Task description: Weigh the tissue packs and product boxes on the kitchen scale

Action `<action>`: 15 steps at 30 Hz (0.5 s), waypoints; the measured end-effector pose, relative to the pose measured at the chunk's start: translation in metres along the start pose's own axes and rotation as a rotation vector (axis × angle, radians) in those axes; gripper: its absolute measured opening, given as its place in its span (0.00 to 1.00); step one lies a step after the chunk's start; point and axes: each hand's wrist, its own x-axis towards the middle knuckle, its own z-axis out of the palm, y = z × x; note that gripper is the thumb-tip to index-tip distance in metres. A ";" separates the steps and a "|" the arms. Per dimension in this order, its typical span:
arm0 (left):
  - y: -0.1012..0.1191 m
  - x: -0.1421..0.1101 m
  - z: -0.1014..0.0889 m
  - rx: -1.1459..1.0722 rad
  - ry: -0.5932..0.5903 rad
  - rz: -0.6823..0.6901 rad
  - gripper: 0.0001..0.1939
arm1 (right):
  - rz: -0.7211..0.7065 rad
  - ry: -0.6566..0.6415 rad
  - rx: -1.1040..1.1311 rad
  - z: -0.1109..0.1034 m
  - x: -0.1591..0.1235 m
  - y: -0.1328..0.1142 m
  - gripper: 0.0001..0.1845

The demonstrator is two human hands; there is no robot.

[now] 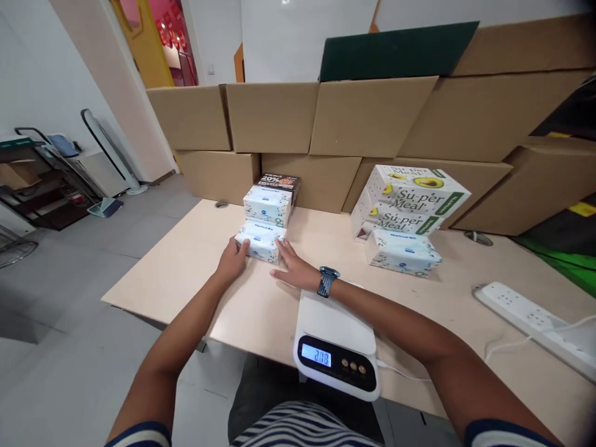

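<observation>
1. Centre of the frame: a floral tissue pack (261, 241) lies on the wooden table (181, 267), between the two hands.
2. Left hand (233, 259): thumb on the pack's front, fingers at its left end; whether they clamp it, I cannot tell.
3. Right hand (297, 267): fingertips at the pack's right end, thumb spread apart.
4. Lower centre: a digital scale (336, 338).
</observation>
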 end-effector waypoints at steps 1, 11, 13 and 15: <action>-0.008 0.003 0.002 0.013 -0.005 -0.022 0.24 | 0.019 -0.017 -0.048 -0.001 0.006 0.003 0.73; -0.027 0.019 0.008 -0.057 0.210 0.094 0.34 | 0.019 0.129 -0.281 -0.029 0.003 0.013 0.57; -0.021 0.014 0.000 -0.075 0.232 0.166 0.46 | 0.001 0.272 -0.294 -0.045 -0.023 0.030 0.55; -0.008 0.005 -0.006 -0.084 0.226 0.270 0.62 | 0.003 0.468 -0.297 -0.070 -0.055 0.055 0.52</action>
